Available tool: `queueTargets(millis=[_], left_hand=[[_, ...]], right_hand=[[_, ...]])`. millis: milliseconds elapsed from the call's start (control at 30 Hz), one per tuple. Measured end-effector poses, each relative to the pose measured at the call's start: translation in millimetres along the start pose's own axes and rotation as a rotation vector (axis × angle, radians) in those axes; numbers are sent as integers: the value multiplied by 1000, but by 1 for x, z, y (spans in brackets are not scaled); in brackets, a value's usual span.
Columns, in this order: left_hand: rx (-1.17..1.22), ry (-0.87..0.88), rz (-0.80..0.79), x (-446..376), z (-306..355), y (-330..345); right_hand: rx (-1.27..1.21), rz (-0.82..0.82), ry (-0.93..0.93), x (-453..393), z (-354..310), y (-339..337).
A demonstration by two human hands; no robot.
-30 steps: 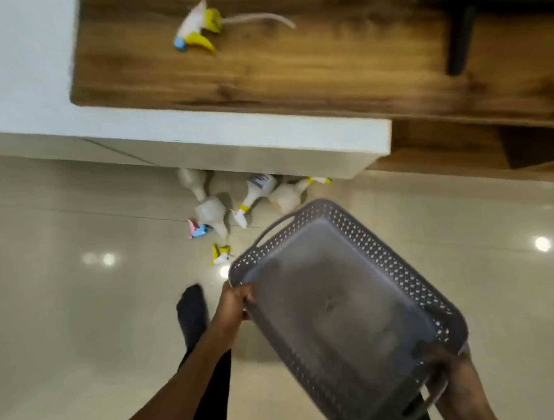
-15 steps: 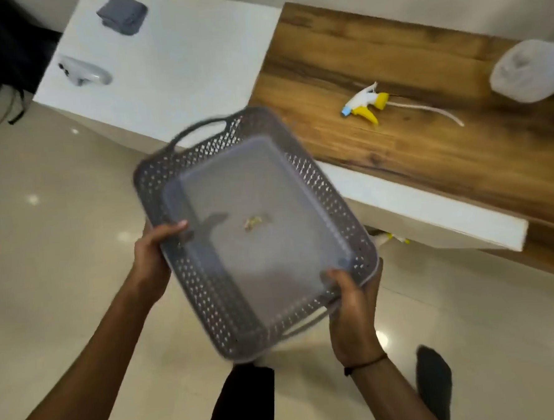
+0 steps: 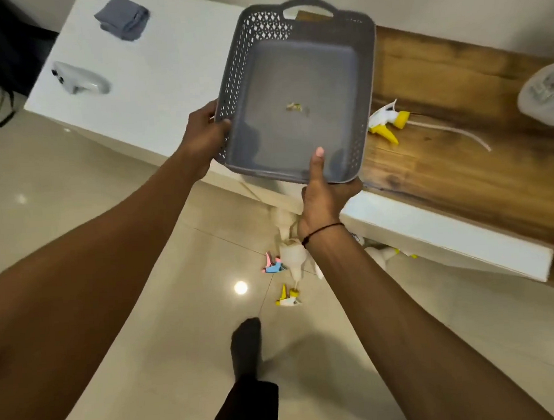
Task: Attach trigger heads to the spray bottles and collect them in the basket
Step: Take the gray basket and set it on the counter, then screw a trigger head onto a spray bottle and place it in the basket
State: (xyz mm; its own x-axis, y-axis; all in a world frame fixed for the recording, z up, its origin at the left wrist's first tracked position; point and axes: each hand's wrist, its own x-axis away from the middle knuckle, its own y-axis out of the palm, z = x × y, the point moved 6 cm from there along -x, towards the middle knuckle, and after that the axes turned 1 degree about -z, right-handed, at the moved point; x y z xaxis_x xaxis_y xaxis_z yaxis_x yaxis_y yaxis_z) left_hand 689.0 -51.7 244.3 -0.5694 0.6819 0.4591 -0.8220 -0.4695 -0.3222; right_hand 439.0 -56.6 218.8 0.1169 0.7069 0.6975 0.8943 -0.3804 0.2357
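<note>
Two hands held the grey perforated basket (image 3: 297, 88) above the near edge of the table (image 3: 180, 86), its floor bare except for a small scrap near the centre. Left hand (image 3: 204, 138) gripped the basket's wall at 9 o'clock, fingers curled around the rim; right hand (image 3: 325, 195) cupped the near rim at 6 o'clock, thumb laid up inside the floor and the remaining fingers wrapped underneath. One trigger head (image 3: 385, 123), white and yellow with a long dip tube, lay on the wooden part of the tabletop just past the basket's 3 o'clock side. On the floor, toward 6 o'clock from the basket and partly under the table, lay several translucent spray bottles (image 3: 293, 257) and loose trigger heads, one pink-blue (image 3: 272, 266), one yellow (image 3: 287, 298). Judgement: the basket was light, stiff moulded plastic, and was best taken by the rim or the end handle loops. Bottles looked empty, light, smooth and apt to roll; best gripped around the body while the head was screwed on at the neck. Dip tube was soft and could snag. Also on the table: a folded grey cloth (image 3: 123, 18) and a white controller (image 3: 81, 80) toward 10 o'clock.
</note>
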Motion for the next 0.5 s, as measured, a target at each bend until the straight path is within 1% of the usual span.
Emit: queueTargets(millis=[100,167,200,267,333,367,400,433,467,500], left_hand=[[-75,35,62,-19,0,10],[-107,47,55,-26,-2,20],[-120,48,49,-29,-2,25],[-140,41,48,-34,0,30],[-137,23,31,-38,3,34],[-129,11,17,-39,4,35],[-125,-3,5,-40,5,36],[-128,-16,-4,-39,5,36],[-135,-26,-13,-39,4,37],[-141,-33,-28,-38,3,38]], right_hand=[[163,0,0,-18,-2,-17],[336,61,-84,-26,-15,-32],[439,98,-165,-29,-28,-39],[622,123,-433,-34,-65,-44],[808,83,-759,-38,-110,-40],[901,67,-898,-43,-131,-35],[999,52,-1000,-50,-148,-28],[1120,31,-1054,-61,-162,-20],[1276,-3,-1056,-74,-172,-11],[1461,-53,-1013,-89,-175,-3]])
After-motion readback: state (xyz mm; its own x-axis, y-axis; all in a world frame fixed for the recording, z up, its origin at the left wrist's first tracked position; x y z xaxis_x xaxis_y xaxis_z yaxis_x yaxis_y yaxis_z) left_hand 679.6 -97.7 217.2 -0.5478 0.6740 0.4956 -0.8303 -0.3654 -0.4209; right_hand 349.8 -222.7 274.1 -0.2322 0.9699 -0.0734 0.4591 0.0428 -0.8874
